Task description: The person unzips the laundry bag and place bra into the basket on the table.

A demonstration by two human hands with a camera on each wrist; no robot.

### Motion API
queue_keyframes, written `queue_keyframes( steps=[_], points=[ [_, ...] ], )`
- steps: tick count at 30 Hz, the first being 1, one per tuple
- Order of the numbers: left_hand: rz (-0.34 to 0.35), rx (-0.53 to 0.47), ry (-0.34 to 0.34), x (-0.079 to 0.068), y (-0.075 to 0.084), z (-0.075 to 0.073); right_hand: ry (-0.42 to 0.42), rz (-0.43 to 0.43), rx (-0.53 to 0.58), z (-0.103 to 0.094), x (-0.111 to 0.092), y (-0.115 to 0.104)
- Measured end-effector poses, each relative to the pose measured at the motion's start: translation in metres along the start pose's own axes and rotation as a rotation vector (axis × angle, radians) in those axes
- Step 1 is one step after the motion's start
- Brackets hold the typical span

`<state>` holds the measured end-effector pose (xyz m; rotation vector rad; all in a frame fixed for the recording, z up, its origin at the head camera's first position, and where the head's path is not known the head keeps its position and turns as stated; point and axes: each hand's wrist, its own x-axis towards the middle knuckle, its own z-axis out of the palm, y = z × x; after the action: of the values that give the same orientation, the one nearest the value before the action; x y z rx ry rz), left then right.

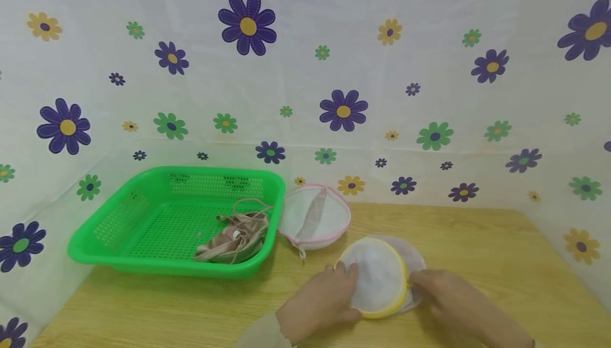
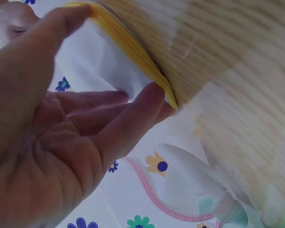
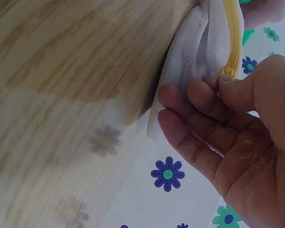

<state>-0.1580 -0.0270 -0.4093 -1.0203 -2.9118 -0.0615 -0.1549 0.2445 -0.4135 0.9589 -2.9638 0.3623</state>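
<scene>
Left hand [image 1: 322, 299] gripped the yellow-edged mesh bag [image 1: 374, 273]; right hand [image 1: 451, 296] pinched its zipper [image 3: 227, 71]. Keeping the bag taut seemed wise.

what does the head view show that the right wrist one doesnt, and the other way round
Only the head view: the pink-trimmed mesh bag and the crumpled brown fabric inside the green basket.

Only the right wrist view: the palm side of the right hand.

Both: that hand at the yellow-trimmed mesh bag, the wooden tabletop and the flowered cloth.
</scene>
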Motion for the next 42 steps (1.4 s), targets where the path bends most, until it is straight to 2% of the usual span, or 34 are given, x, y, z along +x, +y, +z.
queue_keyframes(
  steps=[5,7,12,16,24,37,39,42],
  points=[
    [0.012,0.039,0.053,0.002,0.003,0.002,0.031,-0.050,0.006,0.001,0.000,0.000],
    [0.015,0.054,0.067,0.004,0.003,0.003,0.025,-0.031,0.010,0.001,0.000,0.000],
    [0.020,0.096,0.056,0.008,0.005,0.004,0.006,-0.021,0.030,-0.001,-0.001,-0.002],
    [0.014,0.103,0.046,0.009,0.006,0.004,0.022,-0.044,0.035,-0.003,-0.003,-0.007],
    [0.014,0.110,0.056,0.008,0.006,0.003,0.144,-0.070,-0.037,-0.004,-0.008,-0.017],
    [0.080,0.194,0.136,0.005,0.004,0.005,0.288,-0.171,-0.192,0.000,-0.010,-0.019],
    [0.075,0.186,0.122,0.005,0.004,0.004,0.279,-0.158,-0.190,0.000,-0.010,-0.020],
    [0.046,0.078,0.054,0.004,0.006,0.000,0.228,-0.109,-0.168,0.000,-0.011,-0.020]
  ],
)
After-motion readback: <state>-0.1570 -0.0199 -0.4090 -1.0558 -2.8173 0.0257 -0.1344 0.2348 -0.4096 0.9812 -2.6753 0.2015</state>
